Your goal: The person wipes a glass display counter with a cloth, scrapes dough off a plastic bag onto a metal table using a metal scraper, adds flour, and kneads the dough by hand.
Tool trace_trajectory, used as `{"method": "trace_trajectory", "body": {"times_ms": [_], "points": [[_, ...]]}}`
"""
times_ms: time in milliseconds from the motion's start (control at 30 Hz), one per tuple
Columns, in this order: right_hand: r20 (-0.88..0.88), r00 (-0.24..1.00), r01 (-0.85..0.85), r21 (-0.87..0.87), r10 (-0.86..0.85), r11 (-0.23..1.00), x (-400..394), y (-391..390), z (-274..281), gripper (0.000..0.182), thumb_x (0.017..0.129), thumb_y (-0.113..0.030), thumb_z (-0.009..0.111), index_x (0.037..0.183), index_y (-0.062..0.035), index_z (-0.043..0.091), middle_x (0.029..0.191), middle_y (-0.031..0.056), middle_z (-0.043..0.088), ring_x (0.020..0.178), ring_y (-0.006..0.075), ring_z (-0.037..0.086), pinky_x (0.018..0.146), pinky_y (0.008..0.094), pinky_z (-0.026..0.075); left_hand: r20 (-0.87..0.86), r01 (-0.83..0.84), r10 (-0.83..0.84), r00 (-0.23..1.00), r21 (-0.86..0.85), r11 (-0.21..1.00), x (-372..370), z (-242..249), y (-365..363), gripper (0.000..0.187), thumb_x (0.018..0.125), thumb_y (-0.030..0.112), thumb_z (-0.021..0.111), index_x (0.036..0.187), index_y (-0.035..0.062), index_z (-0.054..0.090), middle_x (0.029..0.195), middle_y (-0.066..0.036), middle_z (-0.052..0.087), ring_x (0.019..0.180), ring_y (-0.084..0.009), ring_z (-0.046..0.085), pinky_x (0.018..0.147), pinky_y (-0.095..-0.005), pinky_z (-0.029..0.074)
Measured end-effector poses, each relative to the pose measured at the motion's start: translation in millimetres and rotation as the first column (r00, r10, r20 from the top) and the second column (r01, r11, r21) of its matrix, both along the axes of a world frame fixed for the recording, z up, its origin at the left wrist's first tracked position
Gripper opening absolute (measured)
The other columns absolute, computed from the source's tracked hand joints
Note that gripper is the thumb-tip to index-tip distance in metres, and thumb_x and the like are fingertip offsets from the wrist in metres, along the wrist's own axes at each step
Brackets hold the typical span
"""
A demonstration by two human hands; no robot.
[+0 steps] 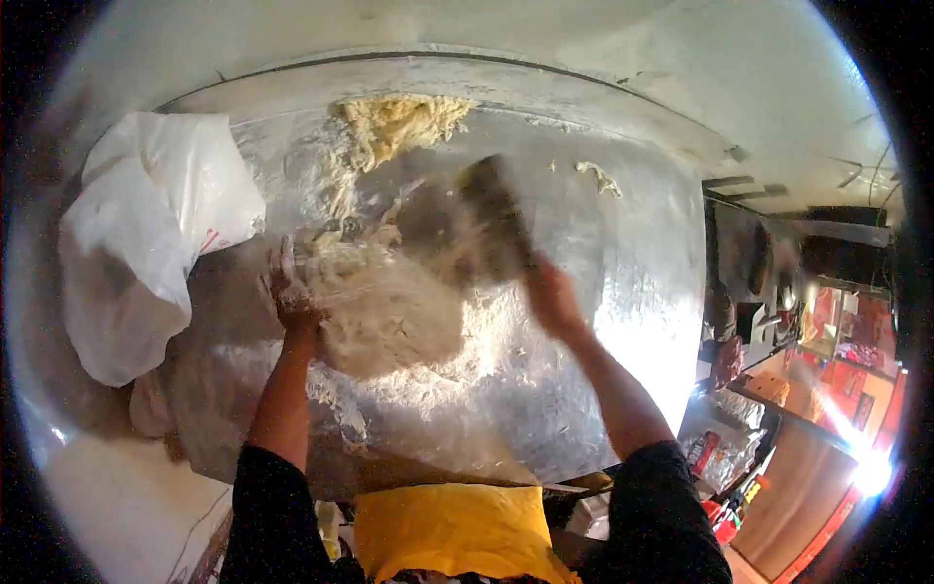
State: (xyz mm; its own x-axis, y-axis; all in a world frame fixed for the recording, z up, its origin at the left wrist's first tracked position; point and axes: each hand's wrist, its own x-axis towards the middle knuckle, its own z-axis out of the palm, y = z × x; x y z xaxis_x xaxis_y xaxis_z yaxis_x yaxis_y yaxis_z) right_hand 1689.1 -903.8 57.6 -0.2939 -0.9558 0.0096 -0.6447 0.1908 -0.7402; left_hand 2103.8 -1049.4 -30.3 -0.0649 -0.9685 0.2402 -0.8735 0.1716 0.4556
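Observation:
A large pale mass of dough (389,311), blurred by motion, lies on a floury metal worktop (574,389). My left hand (292,290) presses against the left side of this dough, its fingers smeared by motion. My right hand (547,282) grips a dark, flat, blurred scraper-like tool (494,214) just right of the dough. Loose flour (486,326) is spread beneath and beside the dough. Farther back, a yellowish lump of wet dough (399,125) sticks to the worktop near the wall.
A white plastic bag (156,234) stands at the left of the worktop. A small dough scrap (598,179) lies at the back right. Yellow cloth (452,530) is at my front. Shelves with packets (725,443) are beyond the right edge.

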Motion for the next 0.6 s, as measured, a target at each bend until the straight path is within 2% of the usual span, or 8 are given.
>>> {"method": "trace_trajectory", "body": {"times_ms": [133,200,267,300,333,400,500,600], "points": [[0.703,0.429,0.571,0.276,-0.568,0.773,-173,20,-27,0.021,0.092,-0.022,0.05,0.072,-0.0181,0.046,0.058,-0.0037,0.041,0.05,0.0107,0.043,0.042,0.0288,0.034,0.173,-0.019,0.026,0.985,-0.043,0.999,-12,23,-3,0.056,0.095,0.04,0.05,0.145,0.0172,0.038,0.149,-0.007,0.037,0.139,-0.0296,0.031,0.112,-0.0543,0.019],[-0.54,0.835,0.407,0.477,-0.106,0.779,-248,30,-61,0.014,0.088,-0.019,0.052,0.074,-0.0179,0.051,0.056,-0.0021,0.043,0.046,0.0163,0.042,0.041,0.0346,0.036,0.29,-0.031,0.051,0.956,-0.072,0.997,-15,34,-3,0.056,0.095,0.041,0.05,0.145,0.0174,0.038,0.15,-0.007,0.036,0.139,-0.0282,0.031,0.112,-0.053,0.02],[0.425,0.26,0.723,0.509,-0.867,0.466,-180,-23,-12,0.01,0.087,-0.021,0.053,0.078,-0.0175,0.055,0.054,0.0005,0.042,0.043,0.0182,0.042,0.038,0.036,0.034,0.314,-0.012,0.039,0.948,-0.087,0.996,-14,35,-5,0.056,0.095,0.041,0.05,0.144,0.017,0.039,0.151,-0.007,0.035,0.139,-0.0267,0.031,0.112,-0.0527,0.021],[0.096,0.885,0.439,0.156,-0.456,0.885,-185,-20,-55,0.008,0.085,-0.025,0.056,0.081,-0.0183,0.056,0.061,0.0025,0.044,0.056,0.0174,0.049,0.046,0.0375,0.038,0.335,0.013,0.02,0.942,-0.097,0.995,-14,36,-5,0.055,0.095,0.041,0.049,0.144,0.0166,0.039,0.151,-0.007,0.034,0.139,-0.0251,0.031,0.112,-0.0523,0.021],[0.372,0.592,0.456,0.578,-0.716,0.677,-133,-62,-7,0.016,0.081,-0.026,0.061,0.091,-0.0146,0.059,0.078,0.0082,0.052,0.081,0.0226,0.055,0.064,0.0471,0.044,0.342,0.015,0.019,0.94,-0.096,0.995,-16,39,-4,0.055,0.095,0.041,0.049,0.144,0.0166,0.039,0.151,-0.007,0.034,0.139,-0.0251,0.031,0.112,-0.0523,0.021],[0.035,0.983,0.149,0.443,-0.183,0.884,-72,-81,-66,0.047,0.081,-0.032,0.064,0.119,-0.0056,0.057,0.102,0.0134,0.06,0.112,0.0261,0.049,0.09,0.0546,0.04,0.483,-0.075,0.054,0.874,0.024,0.997,-23,47,-3,0.055,0.094,0.037,0.053,0.142,0.0141,0.04,0.15,-0.008,0.035,0.138,-0.0263,0.031,0.112,-0.052,0.021],[0.141,0.988,0.031,0.235,-0.066,0.972,54,-118,-14,0.031,0.089,-0.019,0.055,0.112,0.001,0.055,0.093,0.0252,0.065,0.084,0.0423,0.064,0.073,0.0463,0.053,-0.381,0.089,-0.037,0.924,0.12,0.989,20,-25,-2,0.052,0.099,0.028,0.044,0.147,0.0126,0.032,0.154,-0.01,0.03,0.141,-0.0265,0.028,0.113,-0.0472,0.026],[0.039,0.972,-0.235,0.034,0.234,0.971,19,-110,33,0.022,0.094,-0.018,0.049,0.1,0.0011,0.058,0.081,0.0255,0.063,0.076,0.0405,0.064,0.065,0.05,0.05,-0.326,0.097,-0.076,0.942,0.05,0.994,7,-4,-4,0.056,0.098,0.033,0.048,0.148,0.0127,0.032,0.152,-0.012,0.033,0.14,-0.0293,0.03,0.111,-0.0505,0.027]]}}
